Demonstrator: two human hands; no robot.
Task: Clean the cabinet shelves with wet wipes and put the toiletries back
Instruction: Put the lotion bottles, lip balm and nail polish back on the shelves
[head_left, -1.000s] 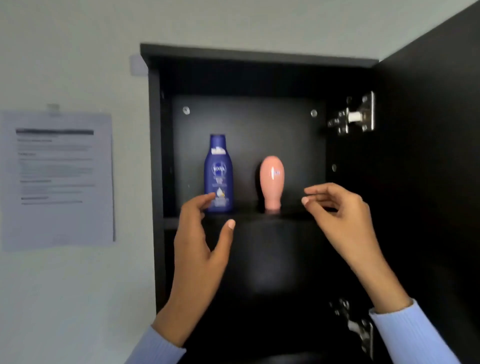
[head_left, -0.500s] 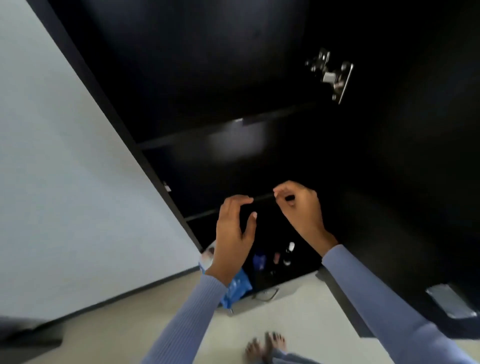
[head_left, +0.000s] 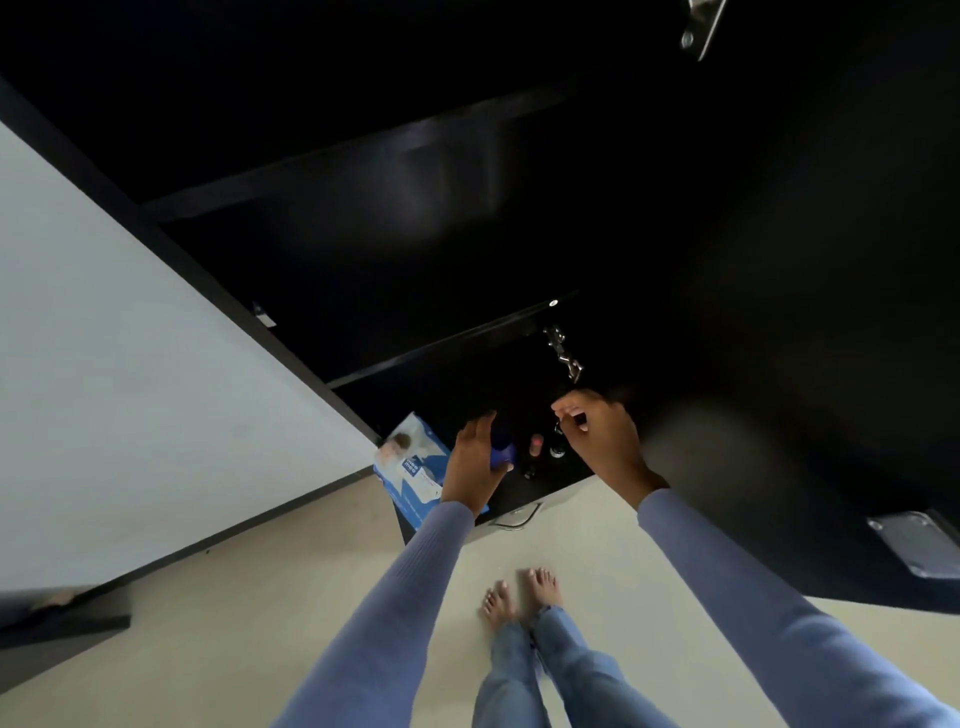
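Note:
I am looking steeply down the open black cabinet (head_left: 467, 332). My left hand (head_left: 474, 460) is wrapped around a dark blue bottle (head_left: 502, 453) that stands on a low black surface at the cabinet's foot. My right hand (head_left: 597, 436) hovers just right of it with curled fingers above some small toiletries: a pink-capped bottle (head_left: 536, 446), a white-capped one (head_left: 558, 451) and a dark one (head_left: 530, 472). Whether the right fingers hold anything is unclear. A blue and white wet wipes pack (head_left: 415, 462) lies left of my left hand. The shelves above are dark.
The open cabinet door (head_left: 805, 364) hangs to the right with metal hinges (head_left: 563, 353). A metal handle (head_left: 519, 515) sits at the low surface's front edge. A white wall (head_left: 130, 364) is on the left, and my bare feet (head_left: 519, 592) stand on the beige floor.
The view has swung from the upper shelf down to the cabinet's foot. Both hands dropped low; my left hand closed around the dark blue bottle and my right moved over the small toiletries.

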